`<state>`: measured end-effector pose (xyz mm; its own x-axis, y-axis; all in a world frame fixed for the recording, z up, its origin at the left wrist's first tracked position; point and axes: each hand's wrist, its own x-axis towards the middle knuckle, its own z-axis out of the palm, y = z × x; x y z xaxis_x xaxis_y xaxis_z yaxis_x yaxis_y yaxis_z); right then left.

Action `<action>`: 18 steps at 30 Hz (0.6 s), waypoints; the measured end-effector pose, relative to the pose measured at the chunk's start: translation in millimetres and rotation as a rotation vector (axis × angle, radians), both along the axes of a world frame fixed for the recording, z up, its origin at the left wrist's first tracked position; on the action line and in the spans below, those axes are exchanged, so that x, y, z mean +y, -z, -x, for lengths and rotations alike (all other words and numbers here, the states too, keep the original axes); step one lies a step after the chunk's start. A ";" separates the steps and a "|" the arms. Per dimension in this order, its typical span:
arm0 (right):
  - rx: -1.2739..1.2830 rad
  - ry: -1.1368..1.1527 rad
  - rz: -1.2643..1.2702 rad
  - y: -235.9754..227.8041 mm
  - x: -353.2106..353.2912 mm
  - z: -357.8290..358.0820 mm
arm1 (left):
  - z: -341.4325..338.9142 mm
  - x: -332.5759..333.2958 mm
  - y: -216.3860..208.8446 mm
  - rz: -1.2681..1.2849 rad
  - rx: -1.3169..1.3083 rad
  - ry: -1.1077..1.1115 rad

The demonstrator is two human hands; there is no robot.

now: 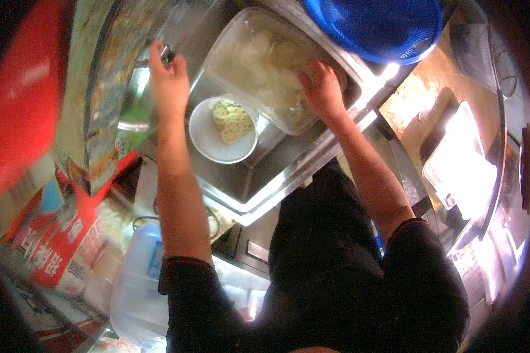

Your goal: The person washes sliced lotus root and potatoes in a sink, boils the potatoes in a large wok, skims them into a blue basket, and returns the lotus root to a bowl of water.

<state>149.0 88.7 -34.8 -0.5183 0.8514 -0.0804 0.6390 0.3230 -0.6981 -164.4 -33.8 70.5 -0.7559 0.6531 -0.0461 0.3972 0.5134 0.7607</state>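
Observation:
My left hand (169,79) is raised at the far left side of the metal sink, its fingers closed around a small shiny tap handle (166,55). My right hand (324,91) reaches over the right side of a clear plastic tub (218,66). Its thumb and fingers are apart, with nothing visible held; whether the fingertips touch the water is unclear. Cloudy water and pale slices (265,53) fill the tub, their kind hard to make out. Between my arms, a white round bowl (203,136) holds several lotus root slices (232,122).
The tub and bowl are in the metal sink (241,207). A blue plastic basket (383,29) stands beyond its far right edge. White trays (462,162) lie on the right. At the lower left are a translucent plastic container (135,288) and a red-and-white package (56,250).

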 end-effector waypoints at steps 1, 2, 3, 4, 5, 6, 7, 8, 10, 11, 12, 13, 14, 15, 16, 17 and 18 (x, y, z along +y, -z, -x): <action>-0.069 -0.022 0.076 -2.5 6.1 0.2 | -8.3 -6.1 5.7 0.100 0.193 0.081; -0.137 -0.046 0.153 -4.1 10.4 1.8 | -20.3 -17.0 12.9 0.125 0.356 0.198; -0.204 -0.074 0.231 -8.8 14.6 3.7 | -29.6 -33.2 31.5 0.165 0.560 0.358; -0.229 -0.068 0.305 -20.5 16.2 10.7 | -59.0 -43.5 36.8 0.430 0.368 0.362; -0.130 -0.107 0.184 7.8 12.3 4.1 | -86.5 -51.5 41.3 0.303 0.195 0.395; -0.124 -0.120 0.192 6.5 15.0 9.0 | -110.3 -53.1 48.1 0.185 0.299 0.426; -0.128 -0.132 0.197 5.0 14.3 15.1 | -124.6 -43.1 47.5 0.091 0.209 0.456; -0.047 -0.194 0.214 8.1 21.8 21.9 | -130.6 -24.7 51.3 0.068 0.193 0.426; -0.112 -0.244 0.270 49.3 27.4 41.7 | -134.8 6.7 71.1 0.057 0.238 0.373; -0.123 -0.281 0.268 58.8 31.3 58.2 | -125.8 28.5 89.1 0.064 0.313 0.345; -0.133 -0.318 0.265 66.9 35.4 74.5 | -113.5 50.6 106.6 0.068 0.392 0.317; -0.132 -0.358 0.235 66.7 40.6 92.0 | -96.7 62.3 133.5 0.143 0.326 0.334; -0.127 -0.407 0.205 66.6 41.7 105.6 | -76.7 59.6 164.8 0.220 0.262 0.340; -0.160 -0.467 0.172 73.3 46.7 114.7 | -63.4 60.4 188.2 0.290 0.193 0.358; -0.194 -0.504 0.155 84.9 54.7 123.8 | -56.6 67.5 202.9 0.407 0.148 0.441; -0.226 -0.525 0.176 96.7 59.1 130.3 | -49.8 72.0 214.2 0.531 0.104 0.520; -0.257 -0.540 0.200 107.3 63.8 135.8 | -46.0 71.0 224.7 0.603 0.099 0.568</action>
